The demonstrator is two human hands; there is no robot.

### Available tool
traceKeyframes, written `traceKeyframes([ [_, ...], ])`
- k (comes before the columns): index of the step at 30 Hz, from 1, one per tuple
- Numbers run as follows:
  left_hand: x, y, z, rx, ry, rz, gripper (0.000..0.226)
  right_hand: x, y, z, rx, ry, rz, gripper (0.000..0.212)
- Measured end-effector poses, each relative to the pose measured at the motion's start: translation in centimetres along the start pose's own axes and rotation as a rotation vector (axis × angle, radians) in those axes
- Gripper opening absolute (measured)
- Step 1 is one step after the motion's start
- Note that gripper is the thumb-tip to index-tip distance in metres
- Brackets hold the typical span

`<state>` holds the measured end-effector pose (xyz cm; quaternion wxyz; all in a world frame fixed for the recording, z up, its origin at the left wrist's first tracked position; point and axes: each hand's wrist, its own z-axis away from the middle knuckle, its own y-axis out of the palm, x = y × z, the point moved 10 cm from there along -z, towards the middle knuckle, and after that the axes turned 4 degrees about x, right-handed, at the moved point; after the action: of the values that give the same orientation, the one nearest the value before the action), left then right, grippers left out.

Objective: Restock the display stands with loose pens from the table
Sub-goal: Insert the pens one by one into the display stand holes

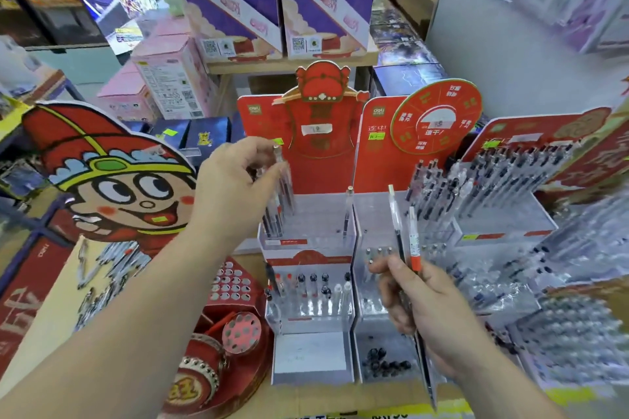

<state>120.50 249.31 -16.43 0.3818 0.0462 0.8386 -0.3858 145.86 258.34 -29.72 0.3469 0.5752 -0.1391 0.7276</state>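
Your left hand (235,180) pinches a clear pen (279,160) and holds it upright over the top row of the left stand (316,211), beside other pens. Your right hand (425,309) grips two pens (414,248) pointing up, in front of the middle stand (376,211). Your hands are well apart.
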Motion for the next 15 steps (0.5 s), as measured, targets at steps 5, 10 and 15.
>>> traceKeyframes([
  [5, -0.11, 0.11, -0.50, 0.024, 0.040, -0.026, 0.016, -0.04, 0.54, 0.17, -0.012, -0.012, -0.003, 0.032],
  [10, -0.78, -0.19, -0.56, 0.029, 0.065, -0.069, 0.019, -0.42, 0.65, 0.04, 0.001, -0.009, 0.028, 0.031],
  [15, -0.80, 0.28, -0.52, 0.043, 0.058, -0.114, 0.020, -0.69, 0.89, -0.06, 0.006, 0.005, 0.033, 0.029],
])
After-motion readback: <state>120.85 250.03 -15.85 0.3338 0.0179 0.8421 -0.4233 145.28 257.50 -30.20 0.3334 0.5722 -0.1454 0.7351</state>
